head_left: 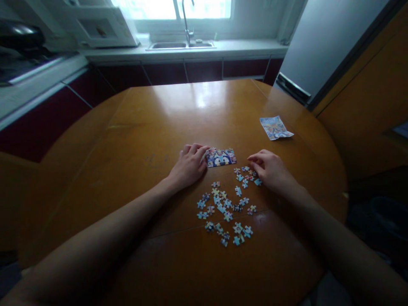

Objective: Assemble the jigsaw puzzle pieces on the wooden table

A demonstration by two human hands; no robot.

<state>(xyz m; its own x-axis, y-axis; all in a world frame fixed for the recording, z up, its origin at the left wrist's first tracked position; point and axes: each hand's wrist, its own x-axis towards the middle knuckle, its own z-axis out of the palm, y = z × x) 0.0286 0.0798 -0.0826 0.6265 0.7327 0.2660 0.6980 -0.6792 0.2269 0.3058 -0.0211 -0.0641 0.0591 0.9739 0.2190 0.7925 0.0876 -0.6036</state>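
A partly joined jigsaw puzzle lies flat on the wooden table, showing a blue and white character's face; its upper edge is uneven. Against its left edge rests my left hand, fingers loosely bent and lying on the tabletop, gripping nothing that I can see. To the right of the puzzle is my right hand, thumb and fingers drawn together just above some loose pieces; whatever may be between the fingertips is hidden. Loose jigsaw pieces lie scattered below the puzzle, with a smaller cluster beside my right hand.
A creased printed sheet lies at the right on the wooden table. Beyond the table are a sink with a tap, a white microwave on the counter and a fridge at the right.
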